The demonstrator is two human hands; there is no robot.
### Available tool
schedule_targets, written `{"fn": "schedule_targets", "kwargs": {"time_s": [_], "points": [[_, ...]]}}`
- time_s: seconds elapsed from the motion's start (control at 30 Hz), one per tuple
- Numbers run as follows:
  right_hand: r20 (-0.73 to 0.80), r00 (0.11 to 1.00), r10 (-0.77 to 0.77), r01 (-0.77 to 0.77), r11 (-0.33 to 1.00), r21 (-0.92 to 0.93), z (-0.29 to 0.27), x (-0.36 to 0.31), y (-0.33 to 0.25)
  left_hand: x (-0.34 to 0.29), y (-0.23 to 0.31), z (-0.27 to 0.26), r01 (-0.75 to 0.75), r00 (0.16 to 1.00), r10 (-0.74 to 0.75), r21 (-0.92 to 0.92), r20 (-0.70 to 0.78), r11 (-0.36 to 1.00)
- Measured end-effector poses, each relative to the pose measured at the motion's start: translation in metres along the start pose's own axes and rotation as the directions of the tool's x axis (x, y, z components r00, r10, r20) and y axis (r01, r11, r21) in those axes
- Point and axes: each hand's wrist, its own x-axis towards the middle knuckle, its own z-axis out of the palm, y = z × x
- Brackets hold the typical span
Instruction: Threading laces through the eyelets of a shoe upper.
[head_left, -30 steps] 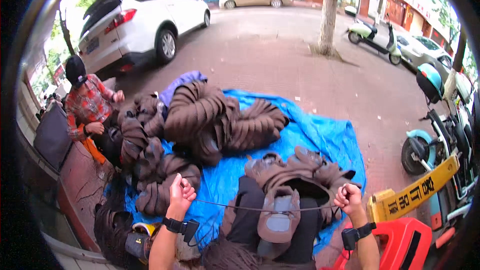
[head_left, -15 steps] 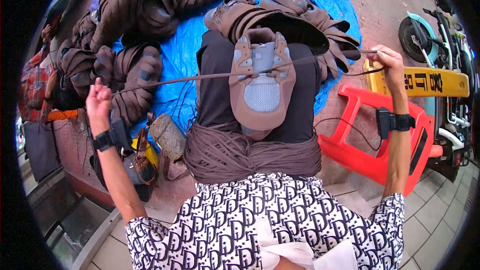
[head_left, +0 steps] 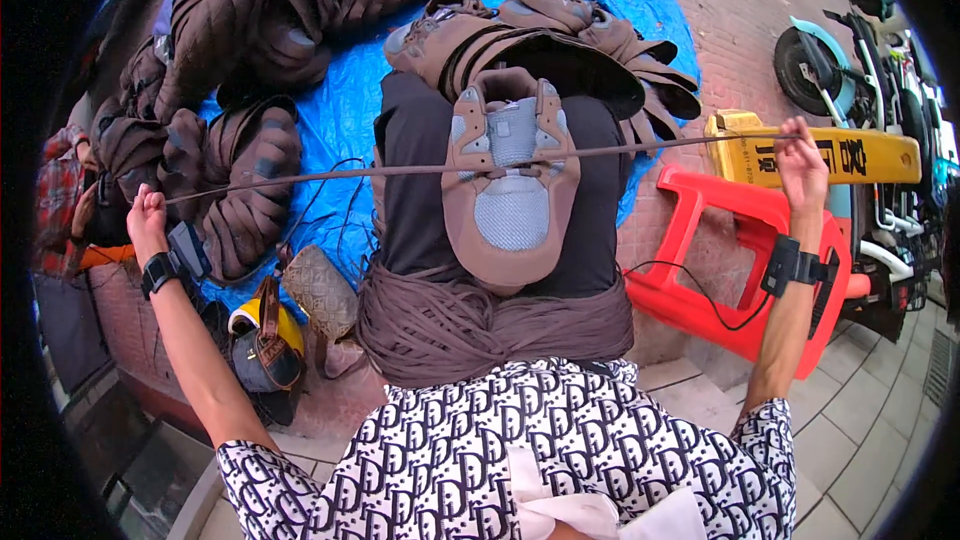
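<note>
A brown and grey-blue shoe upper (head_left: 515, 220) rests on my dark-trousered thighs, its toe toward me. One brown shoelace (head_left: 400, 171) passes through the lowest eyelets and stretches straight out to both sides. Far out at the left, my left hand (head_left: 148, 220) is closed on one end of the lace. Level with the yellow board at the right, my right hand (head_left: 804, 165) pinches the other end. Across my lap lies a thick bundle of brown laces (head_left: 490, 325). Just beyond the upper, more stacked brown uppers (head_left: 530, 55) lean against my knees.
Nested brown uppers (head_left: 240, 15) lie in rows on a blue tarp (head_left: 350, 130). A red plastic stool (head_left: 680, 290) and a yellow board (head_left: 850, 155) stand at right, with parked bikes (head_left: 830, 70) behind. Bags (head_left: 270, 355) sit at left, near a person in a red checked shirt (head_left: 60, 190).
My hands have moved farther apart, the left one outward and down. The lace is now drawn straighter and longer across the upper; the loose tail by my right hand no longer shows.
</note>
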Motion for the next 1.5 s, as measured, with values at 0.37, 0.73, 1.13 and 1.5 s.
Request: {"fn": "schedule_targets", "kwargs": {"time_s": [0.37,0.73,1.13,1.5], "points": [[-0.248,0.959,-0.135,0.213,0.924,0.319,-0.154,0.033,-0.002,0.011,0.01,-0.04,-0.061,0.996,0.063,0.033,-0.058,0.998],[-0.355,0.912,-0.206,0.175,0.977,-0.118,-0.113,0.036,-0.032,-0.223,-0.111,0.217,-0.313,0.843,-0.138,0.684,0.52,0.659],[0.542,0.753,0.373,0.161,0.694,-0.702,0.321,-0.036,0.073,-0.342,-0.197,0.259,-0.778,0.458,-0.09,0.448,0.884,0.44],[0.427,0.708,0.562,-0.262,0.77,-0.581,0.31,-0.046,0.088,-0.347,-0.203,0.249,-0.952,0.227,0.089,0.202,0.97,0.231]]}}
